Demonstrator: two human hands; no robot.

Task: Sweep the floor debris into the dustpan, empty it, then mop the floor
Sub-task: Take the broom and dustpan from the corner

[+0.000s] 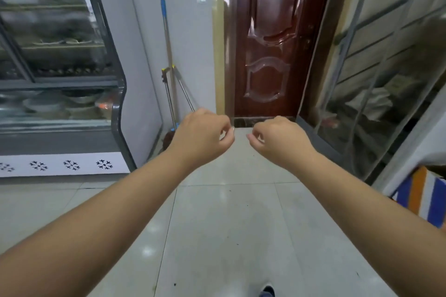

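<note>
Both arms reach forward over the pale tiled floor (222,231). My left hand (201,134) and my right hand (277,137) hang side by side with fingers loosely curled downward, holding nothing. A mop (169,55) with a metal shaft and blue handle tip leans in the corner against the white wall, just beyond my left hand. Its lower end and a dark shape at its foot are partly hidden behind my left wrist. A few small dark specks (175,284) lie on the tiles. No dustpan or broom is visible.
A glass-fronted display fridge (60,79) stands along the left. A dark red door (268,38) is shut straight ahead. On the right are a glass panel (376,94) and a striped blue-orange cloth (422,195). A shoe tip (266,290) shows at the bottom.
</note>
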